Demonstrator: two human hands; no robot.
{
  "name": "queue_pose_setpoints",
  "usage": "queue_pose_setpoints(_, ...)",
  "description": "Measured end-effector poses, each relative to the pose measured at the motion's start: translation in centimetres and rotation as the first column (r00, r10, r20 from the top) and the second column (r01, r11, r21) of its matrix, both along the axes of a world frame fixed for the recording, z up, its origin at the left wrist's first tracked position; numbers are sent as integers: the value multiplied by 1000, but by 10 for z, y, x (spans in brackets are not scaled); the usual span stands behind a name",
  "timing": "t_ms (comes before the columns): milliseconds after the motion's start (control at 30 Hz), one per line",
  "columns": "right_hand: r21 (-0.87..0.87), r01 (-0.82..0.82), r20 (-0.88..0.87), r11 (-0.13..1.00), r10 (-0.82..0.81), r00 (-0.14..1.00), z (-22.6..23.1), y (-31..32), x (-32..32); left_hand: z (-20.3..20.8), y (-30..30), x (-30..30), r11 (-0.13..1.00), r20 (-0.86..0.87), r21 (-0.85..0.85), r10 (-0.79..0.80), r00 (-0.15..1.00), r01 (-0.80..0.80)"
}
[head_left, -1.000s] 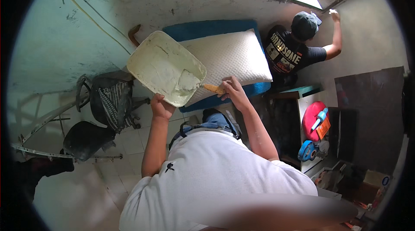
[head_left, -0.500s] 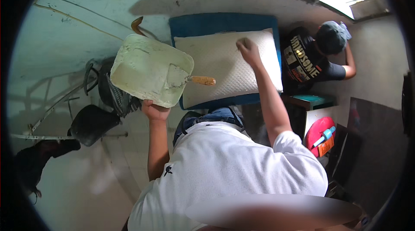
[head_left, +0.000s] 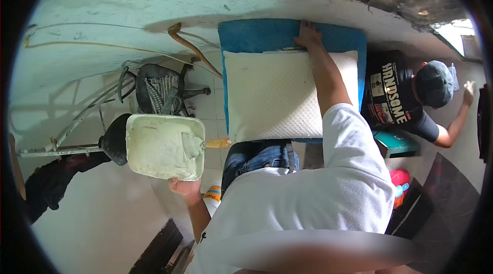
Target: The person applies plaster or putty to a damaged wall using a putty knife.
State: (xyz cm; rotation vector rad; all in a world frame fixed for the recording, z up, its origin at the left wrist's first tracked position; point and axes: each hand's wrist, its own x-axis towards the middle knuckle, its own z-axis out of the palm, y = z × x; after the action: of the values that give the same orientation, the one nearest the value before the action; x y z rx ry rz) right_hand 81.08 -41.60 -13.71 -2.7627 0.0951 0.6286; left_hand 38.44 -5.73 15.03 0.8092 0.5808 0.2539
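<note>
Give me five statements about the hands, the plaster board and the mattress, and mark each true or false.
1. The left hand holds the square plaster board from beneath. True.
2. A trowel with a wooden handle lies on the board. True.
3. The right hand grips the trowel. False: it rests at the far edge of the white mattress, by the blue mat.
4. The mattress is red. False: it is white.
5. Another person in a dark cap is at the right. True.
</note>
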Motion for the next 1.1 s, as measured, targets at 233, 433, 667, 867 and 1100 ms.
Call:
queue_pose_setpoints(233, 6, -81, -220, 997, 81, 972, 0, -5, -1, -1, -10, 24, 999, -21, -3, -33, 999, 33)
queue_pose_setpoints(433, -49, -199, -147, 979, 190, 971, -6, -1, -41, -12, -13, 39, 1000, -44, -30, -9, 999, 8)
queue_pose_setpoints(667, 80, -229, -81, 970, 236, 968, -46, -19, 0, -26, -14, 57, 994, -64, -40, -103, 993, 101)
queue_pose_setpoints(867, 102, 29, -103, 994, -18, 994, -73, 2, 10, -17, -18, 54, 996, -171, -78, -54, 984, 41)
queue_pose_setpoints(1100, -40, -71, -189, 997, 62, 980, -40, 4, 12, -19, -13, 44, 990, -161, -128, -87, 983, 67)
